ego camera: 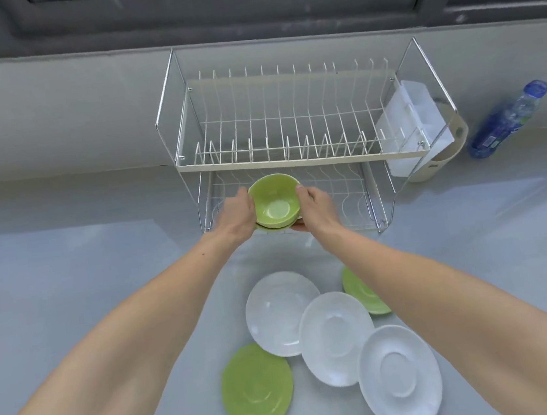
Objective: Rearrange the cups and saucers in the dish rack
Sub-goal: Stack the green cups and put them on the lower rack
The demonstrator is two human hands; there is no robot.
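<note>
Gripping a green cup [275,200] from both sides, a person's left hand [237,216] and right hand [316,207] hold it at the front of the dish rack [293,157], level with the lower tier. Fingers of each hand curl closed against the cup's wall, thumbs up near the rim. The cup sits upright, mouth tilted toward the camera, stacked on what looks like a second green piece beneath. On the grey counter [67,265] nearer the camera lie three white saucers [336,336] and two green saucers [256,386], all flat, some overlapping. A blue water bottle [507,121] lies right of the rack.
</note>
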